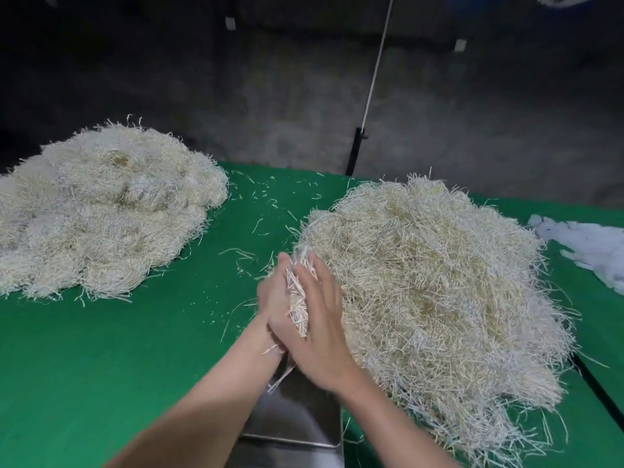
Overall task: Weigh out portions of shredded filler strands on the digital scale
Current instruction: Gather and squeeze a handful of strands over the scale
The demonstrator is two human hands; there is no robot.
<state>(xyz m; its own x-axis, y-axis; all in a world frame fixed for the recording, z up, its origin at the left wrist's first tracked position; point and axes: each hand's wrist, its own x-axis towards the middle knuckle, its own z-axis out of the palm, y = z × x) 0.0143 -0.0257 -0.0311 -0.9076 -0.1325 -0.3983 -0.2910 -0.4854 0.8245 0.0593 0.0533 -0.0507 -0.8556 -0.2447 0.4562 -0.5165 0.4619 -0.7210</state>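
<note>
1. Left hand (271,298) and right hand (320,319) press palm to palm, fingers fairly straight, sandwiching a small bundle of pale cream shredded strands (299,300).
2. The bundle's long axis points away from the body. The dull steel scale pan (297,413) lies just below the wrists.
3. A tangled, springy strand heap (432,285) touches the right hand.

green-covered table (101,366); behind it rough grey concrete wall (472,113), dim; white cord (378,62) to black post (354,153).

Packing workshop: strand heaps (422,282) on green table (101,366), concrete wall (270,113).
</note>
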